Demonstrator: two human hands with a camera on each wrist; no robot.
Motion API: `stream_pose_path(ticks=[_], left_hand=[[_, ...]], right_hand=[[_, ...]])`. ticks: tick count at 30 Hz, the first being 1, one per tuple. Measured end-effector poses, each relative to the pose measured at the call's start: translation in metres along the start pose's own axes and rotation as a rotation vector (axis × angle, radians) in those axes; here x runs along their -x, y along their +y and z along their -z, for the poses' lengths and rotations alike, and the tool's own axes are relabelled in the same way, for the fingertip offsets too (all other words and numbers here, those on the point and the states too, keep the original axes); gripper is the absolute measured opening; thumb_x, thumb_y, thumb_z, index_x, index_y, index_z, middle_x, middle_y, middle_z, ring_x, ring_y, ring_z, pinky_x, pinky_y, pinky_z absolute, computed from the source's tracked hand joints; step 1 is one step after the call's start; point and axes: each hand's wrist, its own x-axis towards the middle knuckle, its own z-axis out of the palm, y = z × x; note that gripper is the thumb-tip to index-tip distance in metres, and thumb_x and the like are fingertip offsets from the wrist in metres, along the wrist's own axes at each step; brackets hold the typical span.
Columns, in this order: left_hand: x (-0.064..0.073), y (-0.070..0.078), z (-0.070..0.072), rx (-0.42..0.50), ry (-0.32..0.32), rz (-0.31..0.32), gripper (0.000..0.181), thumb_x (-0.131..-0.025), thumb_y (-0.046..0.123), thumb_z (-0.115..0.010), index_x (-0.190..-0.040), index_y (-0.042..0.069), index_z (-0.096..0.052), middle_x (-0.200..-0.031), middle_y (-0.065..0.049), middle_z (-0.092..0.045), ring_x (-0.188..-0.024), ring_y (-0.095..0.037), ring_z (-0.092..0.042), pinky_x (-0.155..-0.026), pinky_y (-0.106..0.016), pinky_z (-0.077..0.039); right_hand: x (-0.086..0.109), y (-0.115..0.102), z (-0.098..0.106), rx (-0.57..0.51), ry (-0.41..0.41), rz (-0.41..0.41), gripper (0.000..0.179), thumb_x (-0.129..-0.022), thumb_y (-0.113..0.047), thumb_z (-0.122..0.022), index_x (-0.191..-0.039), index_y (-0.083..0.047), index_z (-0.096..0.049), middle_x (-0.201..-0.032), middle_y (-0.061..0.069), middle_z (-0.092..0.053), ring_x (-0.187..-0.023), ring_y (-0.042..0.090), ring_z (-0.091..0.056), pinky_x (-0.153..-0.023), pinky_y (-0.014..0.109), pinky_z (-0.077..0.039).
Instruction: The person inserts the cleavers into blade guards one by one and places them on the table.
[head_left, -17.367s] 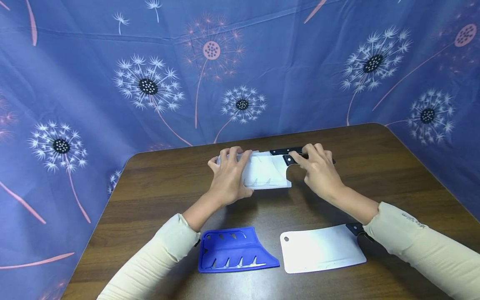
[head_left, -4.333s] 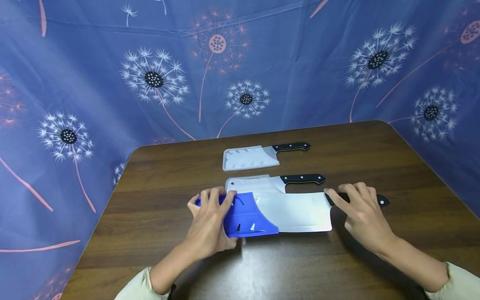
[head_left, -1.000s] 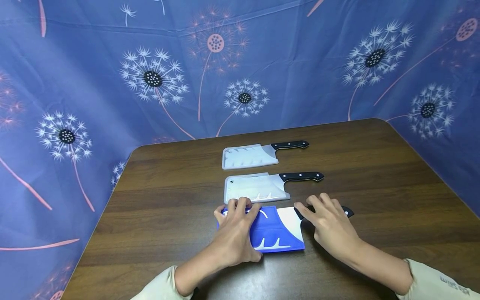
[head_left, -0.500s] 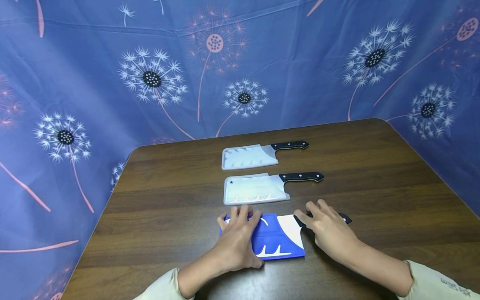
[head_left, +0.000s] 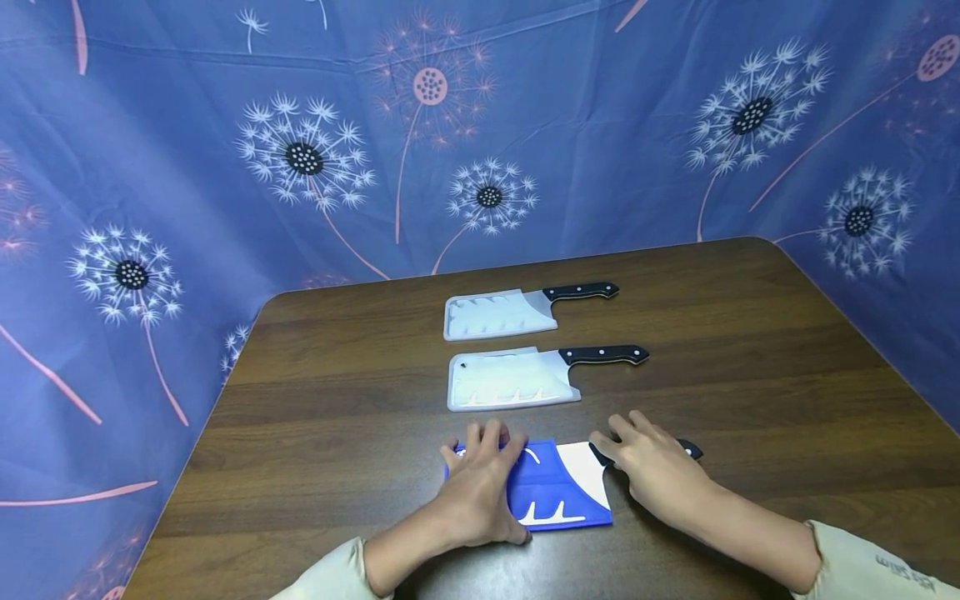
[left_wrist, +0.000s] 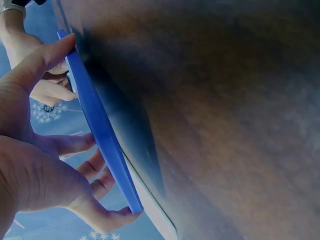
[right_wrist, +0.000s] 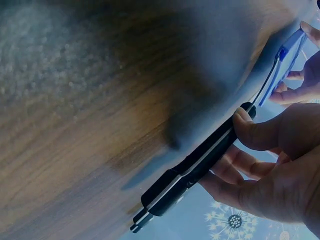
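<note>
A cleaver [head_left: 582,467] sits with most of its blade inside a blue blade cover [head_left: 555,492], near the front of the table. My left hand [head_left: 480,496] grips the cover across its width, thumb on the near edge and fingers on the far edge. My right hand [head_left: 663,471] holds the black handle, whose end sticks out beyond the fingers. In the left wrist view the blue cover [left_wrist: 102,127] is edge-on above its shadow. The right wrist view has the handle [right_wrist: 200,155] pinched between thumb and fingers, apart from the tabletop.
Two more cleavers in whitish covers lie farther back, handles to the right: a middle one [head_left: 513,379] and a smaller one [head_left: 498,315]. The wooden table [head_left: 337,417] ends at a blue dandelion-print cloth [head_left: 570,150] behind.
Since 4.3 s ago the blade has slid deeper into the blue cover. Over the last second both hands bring it toward the front edge, away from the other two cleavers, which stay put.
</note>
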Motion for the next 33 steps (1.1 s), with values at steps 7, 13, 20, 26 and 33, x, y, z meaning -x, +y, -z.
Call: stream_pose_path(ticks=[7,13,20,26,33], left_hand=[[0.0004,-0.0019,-0.0049,0.015,-0.014,-0.011,0.109,-0.038,0.042,-0.095,-0.135,0.013,-0.054,-0.113,-0.002,-0.045,-0.105,-0.023,-0.038,-0.085,-0.063,-0.032],[-0.0002,-0.0029,-0.0071,0.015,-0.028,-0.011,0.108,-0.039,0.043,-0.095,-0.135,0.013,-0.054,-0.114,-0.002,-0.045,-0.106,-0.023,-0.038,-0.084,-0.063,-0.033],[0.0003,-0.0048,-0.0082,0.014,-0.045,-0.015,0.108,-0.04,0.046,-0.095,-0.135,0.015,-0.053,-0.114,-0.002,-0.045,-0.106,-0.023,-0.038,-0.081,-0.063,-0.034],[0.0014,-0.0064,-0.0085,0.029,-0.047,-0.019,0.109,-0.04,0.047,-0.095,-0.135,0.015,-0.052,-0.114,-0.002,-0.044,-0.106,-0.022,-0.038,-0.082,-0.064,-0.034],[0.0052,-0.0069,-0.0064,0.065,-0.057,-0.003,0.112,-0.042,0.049,-0.094,-0.139,0.016,-0.05,-0.121,0.0,-0.043,-0.109,-0.021,-0.037,-0.087,-0.063,-0.03]], right_hand=[[0.0002,-0.0021,-0.0021,-0.008,-0.07,-0.016,0.041,-0.075,0.003,-0.076,-0.114,-0.007,-0.069,-0.107,0.014,-0.06,-0.099,0.035,-0.059,-0.072,0.048,-0.055],[0.0,-0.0029,-0.0034,-0.001,-0.085,-0.014,0.045,-0.073,0.011,-0.072,-0.115,-0.006,-0.069,-0.109,0.015,-0.06,-0.102,0.036,-0.058,-0.076,0.051,-0.053],[0.0005,-0.0046,-0.0066,0.02,-0.059,-0.002,0.047,-0.07,0.014,-0.07,-0.113,-0.006,-0.07,-0.106,0.013,-0.061,-0.098,0.03,-0.058,-0.076,0.049,-0.053],[0.0012,-0.0049,-0.0067,0.021,-0.058,-0.005,0.049,-0.069,0.015,-0.071,-0.114,-0.005,-0.069,-0.107,0.013,-0.06,-0.099,0.031,-0.057,-0.077,0.053,-0.052],[0.0004,-0.0018,-0.0028,0.026,-0.058,-0.019,0.043,-0.074,-0.003,-0.078,-0.116,-0.009,-0.069,-0.108,0.012,-0.063,-0.103,0.032,-0.058,-0.082,0.058,-0.048]])
